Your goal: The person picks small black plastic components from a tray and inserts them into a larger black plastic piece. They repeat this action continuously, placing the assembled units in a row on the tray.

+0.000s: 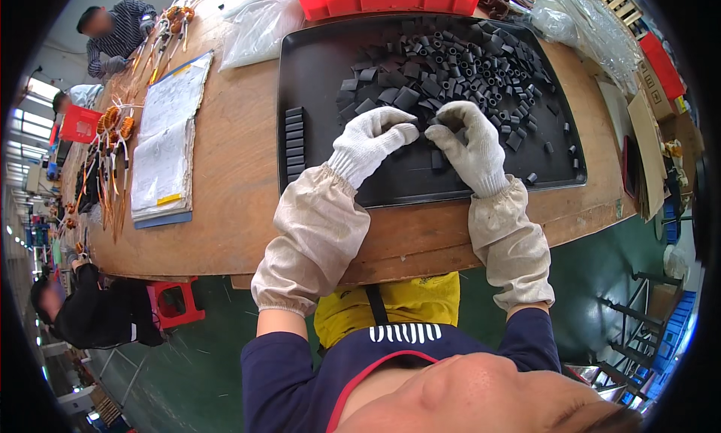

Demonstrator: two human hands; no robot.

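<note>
Along the left side of the black tray [315, 65], flat black pieces [294, 142] form a front-to-back column; then the left hand [375, 141] and right hand [475, 149] curl, fingertips near each other, any grip unclear. Loose black tubes [484, 76], axes mixed, lie beyond, nearer the right hand.

downward head-worn fisheye view

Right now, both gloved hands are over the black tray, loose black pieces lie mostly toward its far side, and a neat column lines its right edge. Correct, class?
No: the head view shows the neat column lining the left edge of the black tray. The left hand and right hand, both gloved, are over it, and loose black pieces lie mostly toward its far side.
</note>
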